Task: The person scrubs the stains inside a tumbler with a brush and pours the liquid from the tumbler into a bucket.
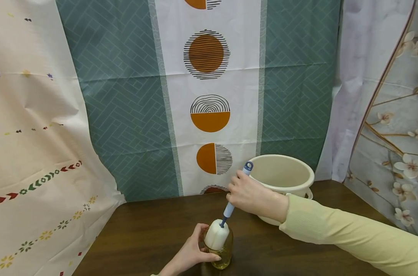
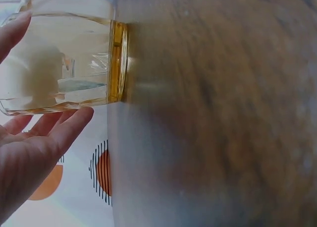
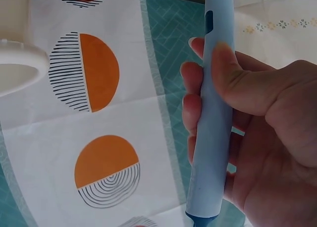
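Observation:
An amber glass cup (image 1: 225, 256) stands on the brown table, and my left hand (image 1: 194, 249) grips it round the side, thumb and fingers on opposite walls. In the left wrist view the clear yellowish glass (image 2: 84, 63) shows its thick base on the tabletop. My right hand (image 1: 247, 193) holds the light blue handle (image 3: 213, 138) of a bottle brush, fingers wrapped round it and thumb along it. The brush's white sponge head (image 1: 217, 234) is tilted and sits partly down inside the cup's mouth; its lower end is blurred through the glass.
A cream basin (image 1: 281, 172) with a side handle stands behind my right forearm. Patterned cloths hang at the back, the left and the right. The dark wooden table (image 1: 150, 226) spreads out on either side of the cup.

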Demonstrator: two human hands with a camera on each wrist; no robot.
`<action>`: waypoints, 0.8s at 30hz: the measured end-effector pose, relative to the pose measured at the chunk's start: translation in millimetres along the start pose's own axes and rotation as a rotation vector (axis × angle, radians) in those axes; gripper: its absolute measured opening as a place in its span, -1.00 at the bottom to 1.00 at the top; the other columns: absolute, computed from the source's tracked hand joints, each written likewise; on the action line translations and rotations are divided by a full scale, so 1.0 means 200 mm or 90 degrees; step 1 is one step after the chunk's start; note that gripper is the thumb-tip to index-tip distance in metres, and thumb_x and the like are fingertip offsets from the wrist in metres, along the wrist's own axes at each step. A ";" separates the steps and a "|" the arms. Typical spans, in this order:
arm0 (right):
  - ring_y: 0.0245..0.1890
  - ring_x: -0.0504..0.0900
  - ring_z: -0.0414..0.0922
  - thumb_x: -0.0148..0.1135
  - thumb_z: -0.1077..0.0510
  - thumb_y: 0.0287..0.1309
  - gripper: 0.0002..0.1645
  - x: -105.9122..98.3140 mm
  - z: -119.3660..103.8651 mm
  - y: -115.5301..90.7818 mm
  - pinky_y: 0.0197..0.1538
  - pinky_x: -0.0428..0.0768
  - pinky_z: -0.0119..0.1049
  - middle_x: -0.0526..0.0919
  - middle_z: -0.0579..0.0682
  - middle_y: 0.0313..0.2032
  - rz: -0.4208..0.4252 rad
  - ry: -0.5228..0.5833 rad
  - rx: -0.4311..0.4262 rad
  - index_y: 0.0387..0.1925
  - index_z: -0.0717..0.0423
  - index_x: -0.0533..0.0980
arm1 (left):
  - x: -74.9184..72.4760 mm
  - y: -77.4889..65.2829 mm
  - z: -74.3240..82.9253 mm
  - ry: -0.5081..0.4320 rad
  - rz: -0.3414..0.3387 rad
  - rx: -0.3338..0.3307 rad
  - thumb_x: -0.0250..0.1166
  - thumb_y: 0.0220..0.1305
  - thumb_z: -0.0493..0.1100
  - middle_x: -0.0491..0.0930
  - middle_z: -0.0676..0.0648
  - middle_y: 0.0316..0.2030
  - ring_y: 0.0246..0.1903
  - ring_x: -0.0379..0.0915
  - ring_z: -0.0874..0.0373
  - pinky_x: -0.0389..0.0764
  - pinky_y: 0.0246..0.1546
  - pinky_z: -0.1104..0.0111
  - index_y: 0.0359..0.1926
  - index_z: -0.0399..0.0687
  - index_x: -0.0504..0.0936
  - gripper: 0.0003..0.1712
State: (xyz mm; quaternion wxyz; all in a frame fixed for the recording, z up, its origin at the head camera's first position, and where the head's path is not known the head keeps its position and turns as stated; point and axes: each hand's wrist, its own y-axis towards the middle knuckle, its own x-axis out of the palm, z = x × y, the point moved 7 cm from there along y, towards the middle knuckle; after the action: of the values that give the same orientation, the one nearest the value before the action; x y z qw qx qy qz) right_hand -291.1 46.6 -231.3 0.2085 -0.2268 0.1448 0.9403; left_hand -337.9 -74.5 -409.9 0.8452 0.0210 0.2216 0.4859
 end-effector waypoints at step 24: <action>-0.60 0.32 -0.12 0.29 0.10 -0.02 -0.84 -0.10 0.02 0.00 -0.40 0.20 -0.26 0.42 -0.06 -0.68 0.015 -0.041 0.040 -0.65 -0.11 0.57 | 0.00 0.00 0.00 0.008 0.003 -0.010 0.45 -0.07 -0.20 0.30 -0.13 -0.02 -0.11 0.29 -0.04 0.46 -0.27 0.06 0.08 -0.14 0.15 -0.23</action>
State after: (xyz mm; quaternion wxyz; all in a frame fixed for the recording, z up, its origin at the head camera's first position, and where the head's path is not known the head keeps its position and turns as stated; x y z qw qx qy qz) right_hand -276.3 41.8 -218.1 0.2093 -0.1879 0.1703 0.9444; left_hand -337.8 -74.7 -409.0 0.8429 0.0120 0.2229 0.4897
